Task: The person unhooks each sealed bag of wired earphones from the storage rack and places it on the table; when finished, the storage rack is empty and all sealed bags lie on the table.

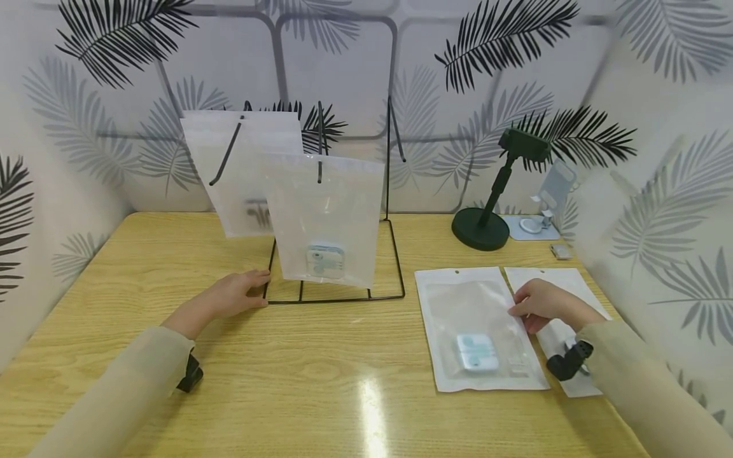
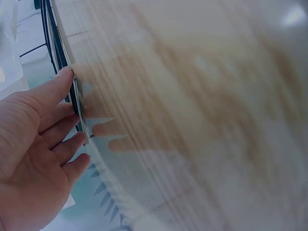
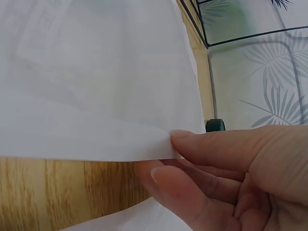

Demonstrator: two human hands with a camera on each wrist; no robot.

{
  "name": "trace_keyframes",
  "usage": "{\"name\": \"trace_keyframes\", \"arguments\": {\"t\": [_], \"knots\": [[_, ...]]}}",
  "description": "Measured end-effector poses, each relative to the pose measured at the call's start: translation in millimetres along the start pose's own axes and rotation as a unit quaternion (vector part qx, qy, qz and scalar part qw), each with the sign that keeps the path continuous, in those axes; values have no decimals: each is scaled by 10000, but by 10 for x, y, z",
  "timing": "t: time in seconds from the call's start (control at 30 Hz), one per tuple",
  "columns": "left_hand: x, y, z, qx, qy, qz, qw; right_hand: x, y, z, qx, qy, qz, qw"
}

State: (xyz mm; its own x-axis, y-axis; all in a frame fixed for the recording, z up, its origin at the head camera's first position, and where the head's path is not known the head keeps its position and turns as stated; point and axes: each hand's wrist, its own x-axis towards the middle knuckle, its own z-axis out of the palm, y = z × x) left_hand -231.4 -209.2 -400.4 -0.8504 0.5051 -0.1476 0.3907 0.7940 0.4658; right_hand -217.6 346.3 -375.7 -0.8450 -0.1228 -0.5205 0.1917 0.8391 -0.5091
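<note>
In the head view, my right hand pinches the right edge of a flat white plastic bag with a frosted front. A small white and pale-blue item shows through it. The right wrist view has the thumb on top of the bag's edge, the index finger below. My left hand touches the front left corner of a black wire display rack with fairly straight fingers. Two sets of white bags hang from the rack's hooks: a front bag and a rear left one.
Under my right wrist lies a second white bag, partly hidden. Behind the bags stand a dark green stand and a light-blue phone holder. A small grey object sits near the wooden table's right edge.
</note>
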Motion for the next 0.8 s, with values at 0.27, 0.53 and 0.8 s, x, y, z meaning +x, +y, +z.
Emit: {"name": "trace_keyframes", "arguments": {"t": [0.27, 0.53, 0.8], "knots": [[5, -13, 9, -27, 5, 3, 10000, -8, -4, -5, -11, -5, 95, 10000], [-5, 1, -4, -9, -16, -26, 10000, -67, -17, -50, 41, -17, -144, 9999], [-5, 6, -7, -1, -36, -17, 10000, -92, -67, -158, 112, 45, -207, 9997]]}}
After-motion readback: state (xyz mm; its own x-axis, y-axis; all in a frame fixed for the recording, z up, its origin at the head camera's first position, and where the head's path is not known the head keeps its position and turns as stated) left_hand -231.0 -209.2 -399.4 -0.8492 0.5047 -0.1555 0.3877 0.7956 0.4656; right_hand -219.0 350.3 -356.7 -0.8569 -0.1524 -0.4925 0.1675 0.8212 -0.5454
